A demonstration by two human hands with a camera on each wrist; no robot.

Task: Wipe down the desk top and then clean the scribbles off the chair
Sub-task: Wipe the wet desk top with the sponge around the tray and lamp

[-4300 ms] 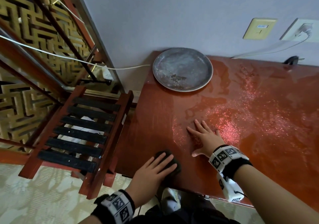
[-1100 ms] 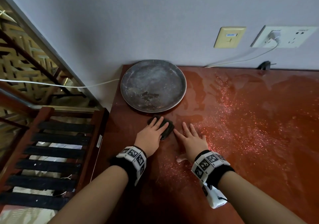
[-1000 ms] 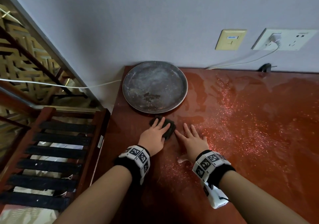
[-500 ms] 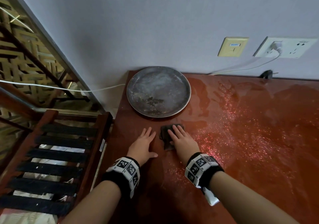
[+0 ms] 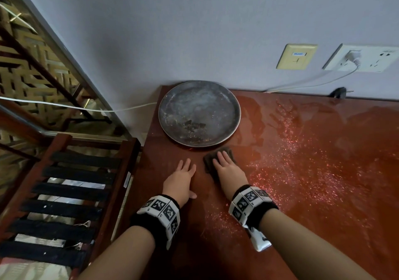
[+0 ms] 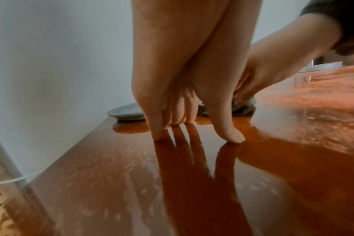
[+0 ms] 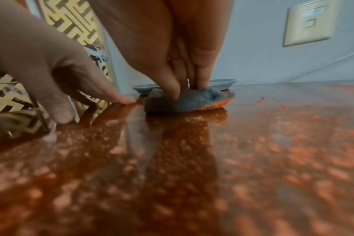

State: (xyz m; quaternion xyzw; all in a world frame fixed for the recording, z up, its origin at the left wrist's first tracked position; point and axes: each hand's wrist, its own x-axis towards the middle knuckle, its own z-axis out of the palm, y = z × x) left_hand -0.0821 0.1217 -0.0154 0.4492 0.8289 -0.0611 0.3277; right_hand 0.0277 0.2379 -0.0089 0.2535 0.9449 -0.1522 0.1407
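The glossy red-brown desk top (image 5: pixel 313 172) is wet and speckled with droplets. A small dark cloth (image 5: pixel 207 162) lies just in front of the plate, and my right hand (image 5: pixel 224 165) presses on it with straight fingers. In the right wrist view the fingertips (image 7: pixel 175 94) sink into the grey cloth (image 7: pixel 192 102). My left hand (image 5: pixel 183 172) rests flat on bare desk left of the cloth and holds nothing; its fingers (image 6: pixel 158 127) touch the surface. The chair (image 5: pixel 71 193), with a red wooden frame and black slats, stands left of the desk.
A round grey metal plate (image 5: pixel 198 112) sits at the desk's back left corner against the wall. A wall socket (image 5: pixel 362 58) with a plugged white cable and a yellow wall plate (image 5: pixel 296 56) are above the back edge. A gold lattice screen (image 5: pixel 32 74) rises behind the chair.
The cloth passed from under my left hand to under my right hand. The right hand has since pushed it a little right, near the plate. The left hand now lies on bare desk.
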